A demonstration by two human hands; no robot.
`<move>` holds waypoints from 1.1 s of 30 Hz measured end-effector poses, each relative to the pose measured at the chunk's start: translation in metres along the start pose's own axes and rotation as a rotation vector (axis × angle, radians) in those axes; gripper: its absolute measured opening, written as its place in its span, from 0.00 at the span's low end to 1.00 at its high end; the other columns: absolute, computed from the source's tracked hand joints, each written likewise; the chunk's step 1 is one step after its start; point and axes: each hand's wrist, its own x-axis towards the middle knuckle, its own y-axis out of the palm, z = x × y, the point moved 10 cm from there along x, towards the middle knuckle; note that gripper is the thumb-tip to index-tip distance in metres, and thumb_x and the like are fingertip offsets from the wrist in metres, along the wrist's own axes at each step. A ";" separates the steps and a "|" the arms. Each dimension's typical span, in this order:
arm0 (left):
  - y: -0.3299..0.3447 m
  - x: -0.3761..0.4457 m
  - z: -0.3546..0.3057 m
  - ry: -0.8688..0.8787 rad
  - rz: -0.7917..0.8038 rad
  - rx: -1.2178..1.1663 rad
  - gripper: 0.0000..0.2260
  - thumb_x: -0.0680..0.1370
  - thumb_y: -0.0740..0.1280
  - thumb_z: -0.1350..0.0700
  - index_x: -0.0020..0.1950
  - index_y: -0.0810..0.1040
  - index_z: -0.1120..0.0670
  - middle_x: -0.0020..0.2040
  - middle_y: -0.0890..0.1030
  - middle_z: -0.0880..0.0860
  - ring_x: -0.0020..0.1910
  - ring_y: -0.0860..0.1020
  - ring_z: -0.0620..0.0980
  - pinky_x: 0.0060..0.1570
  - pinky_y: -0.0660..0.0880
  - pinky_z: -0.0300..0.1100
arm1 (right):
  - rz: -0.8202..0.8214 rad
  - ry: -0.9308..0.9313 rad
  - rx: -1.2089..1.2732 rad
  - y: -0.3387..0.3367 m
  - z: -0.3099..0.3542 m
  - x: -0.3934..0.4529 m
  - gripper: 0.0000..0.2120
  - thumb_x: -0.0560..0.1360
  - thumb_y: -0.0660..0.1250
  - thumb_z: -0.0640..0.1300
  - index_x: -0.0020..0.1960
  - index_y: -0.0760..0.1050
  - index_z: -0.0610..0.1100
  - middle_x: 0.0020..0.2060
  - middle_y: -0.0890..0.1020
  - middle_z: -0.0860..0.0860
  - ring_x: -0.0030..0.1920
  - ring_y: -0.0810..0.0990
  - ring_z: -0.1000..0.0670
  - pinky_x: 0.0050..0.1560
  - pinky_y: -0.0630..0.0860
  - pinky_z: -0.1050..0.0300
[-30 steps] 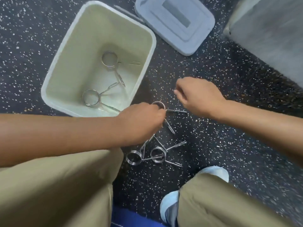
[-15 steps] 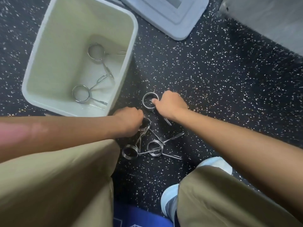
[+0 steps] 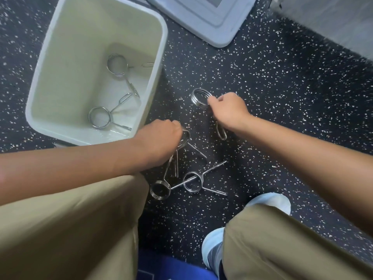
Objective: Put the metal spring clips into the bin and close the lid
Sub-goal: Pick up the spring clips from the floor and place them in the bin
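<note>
An open cream bin (image 3: pixel 50 63) stands on the speckled floor at upper left with two metal spring clips (image 3: pixel 121 71) (image 3: pixel 100 117) on its bottom. Its grey lid (image 3: pixel 210 23) lies flat on the floor behind, to the right of the bin. My right hand (image 3: pixel 227 111) is shut on a spring clip (image 3: pixel 199 98), its coil sticking out to the left and a handle loop below the wrist. My left hand (image 3: pixel 161 138) is closed on another clip (image 3: pixel 184 138) beside the bin's near right corner. Two more clips (image 3: pixel 160 190) (image 3: pixel 193 181) lie tangled on the floor below.
My knees in khaki trousers fill the lower frame, with a pale blue shoe (image 3: pixel 270 201) at lower right. A grey object (image 3: pixel 333 21) stands at the upper right corner. A blue mat edge (image 3: pixel 173 269) shows at the bottom.
My right hand has lifted its clip slightly up and to the right off the floor. My left hand stays closed on its clip near the bin.
</note>
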 end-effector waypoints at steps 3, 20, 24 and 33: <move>-0.023 -0.002 0.001 0.008 -0.084 0.013 0.03 0.80 0.58 0.65 0.47 0.69 0.59 0.37 0.73 0.57 0.33 0.70 0.59 0.28 0.61 0.46 | -0.012 0.037 0.117 -0.014 -0.002 0.006 0.17 0.78 0.57 0.51 0.33 0.70 0.45 0.27 0.72 0.45 0.29 0.70 0.47 0.32 0.64 0.55; -0.108 -0.070 0.092 -0.137 -0.314 -0.412 0.10 0.83 0.57 0.58 0.64 0.66 0.49 0.34 0.79 0.60 0.35 0.77 0.64 0.40 0.76 0.59 | 0.268 0.037 0.428 -0.022 0.031 0.008 0.09 0.76 0.63 0.39 0.46 0.80 0.36 0.22 0.72 0.56 0.22 0.67 0.55 0.24 0.62 0.64; -0.109 -0.085 0.135 -0.274 -0.336 -0.470 0.12 0.83 0.56 0.59 0.64 0.67 0.46 0.34 0.79 0.61 0.36 0.77 0.64 0.41 0.76 0.58 | 0.224 -0.077 0.222 -0.031 0.043 0.006 0.24 0.72 0.70 0.64 0.46 0.82 0.42 0.30 0.83 0.56 0.30 0.78 0.52 0.38 0.76 0.54; -0.084 -0.083 0.196 -0.486 -0.197 -0.212 0.10 0.79 0.55 0.66 0.57 0.64 0.54 0.39 0.74 0.61 0.36 0.74 0.59 0.37 0.71 0.52 | 0.032 -0.219 -0.029 -0.046 0.074 -0.008 0.27 0.79 0.60 0.63 0.39 0.78 0.40 0.32 0.80 0.45 0.32 0.77 0.46 0.37 0.72 0.54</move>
